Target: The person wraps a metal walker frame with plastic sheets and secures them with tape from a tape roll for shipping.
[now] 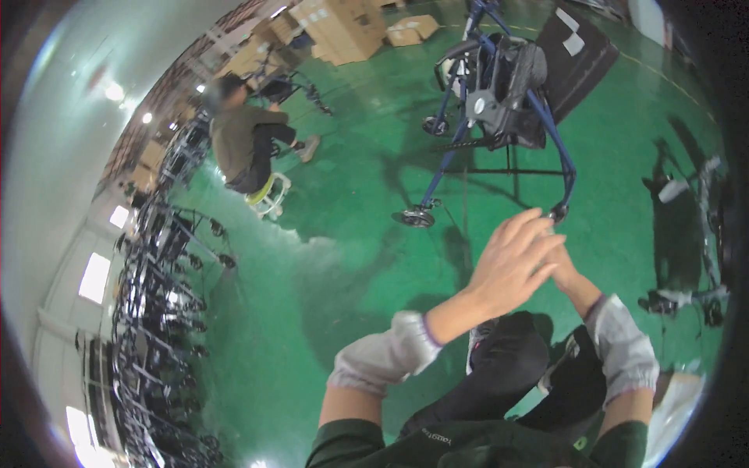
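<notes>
The left hand (pixel 515 261) is reaching forward with its fingers (pixel 538 234) stretched out and close together, holding nothing. It is lying over the right hand (pixel 563 271), which is mostly hidden, so I cannot tell how its fingers are set. Both forearms are wearing grey sleeve covers (pixel 386 355). Just beyond the fingertips a blue rollator (pixel 499 93) is standing on the green floor (pixel 351 257), its nearest wheel (pixel 559 212) sitting just above the hands. A second, grey frame (pixel 694 234) is lying to the right. Further off, another person (pixel 246 136) is sitting on a yellow stool (pixel 269 195), with cardboard boxes (pixel 343 27) behind and a row of dark rollators (pixel 156 312) along the left.
</notes>
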Motion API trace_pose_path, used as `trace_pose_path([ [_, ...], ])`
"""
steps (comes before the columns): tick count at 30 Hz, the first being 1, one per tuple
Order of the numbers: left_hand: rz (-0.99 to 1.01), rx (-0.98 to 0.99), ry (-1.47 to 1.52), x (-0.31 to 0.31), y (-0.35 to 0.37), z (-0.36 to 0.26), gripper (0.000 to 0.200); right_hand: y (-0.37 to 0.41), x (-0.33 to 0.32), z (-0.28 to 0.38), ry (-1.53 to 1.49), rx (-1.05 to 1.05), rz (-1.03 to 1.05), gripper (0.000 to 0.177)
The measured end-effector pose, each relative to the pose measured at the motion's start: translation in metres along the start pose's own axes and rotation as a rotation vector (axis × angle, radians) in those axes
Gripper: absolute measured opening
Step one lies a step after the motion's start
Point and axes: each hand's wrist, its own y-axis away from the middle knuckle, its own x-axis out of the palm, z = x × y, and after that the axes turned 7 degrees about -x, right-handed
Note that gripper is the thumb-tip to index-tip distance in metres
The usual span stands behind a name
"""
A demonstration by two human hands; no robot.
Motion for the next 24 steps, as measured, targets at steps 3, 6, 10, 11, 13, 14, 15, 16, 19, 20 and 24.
trace_pose_path([
  [3,0.055,-0.078,0.009,-0.017,0.047,0.015,0.028,0.018,0.034,0.004,-0.063,-0.071,0.229,0.050],
  [6,0.014,-0.129,-0.013,-0.030,0.082,0.046,0.022,0.058,0.039,0.023,-0.061,-0.051,0.364,0.052],
  [10,-0.003,-0.228,0.048,-0.017,0.108,0.083,0.022,0.115,0.014,0.032,0.104,-0.007,0.209,0.051],
  [11,-0.002,-0.271,0.065,-0.003,0.111,0.098,0.021,0.125,0.009,0.033,0.174,-0.024,0.153,0.050],
  [13,0.010,-0.333,0.092,0.021,0.122,0.128,0.018,0.147,0.010,0.038,0.274,-0.042,0.066,0.048],
  [14,0.020,-0.354,0.090,0.033,0.125,0.137,0.017,0.157,0.009,0.042,0.230,-0.087,0.048,0.043],
  [15,0.028,-0.373,0.086,0.045,0.127,0.148,0.016,0.166,0.010,0.046,0.187,-0.135,0.028,0.039],
  [16,0.030,-0.374,0.087,0.051,0.128,0.157,0.015,0.176,0.004,0.045,0.170,-0.161,0.010,0.037],
  [19,0.085,-0.386,0.153,0.066,0.131,0.179,0.017,0.209,-0.033,0.030,0.230,-0.188,-0.110,0.047],
  [20,0.122,-0.422,0.163,0.064,0.132,0.184,0.019,0.217,-0.044,0.040,0.207,-0.073,-0.173,0.043],
  [24,0.206,-0.464,0.189,0.062,0.131,0.191,0.023,0.246,-0.125,0.025,0.333,-0.079,-0.654,0.046],
])
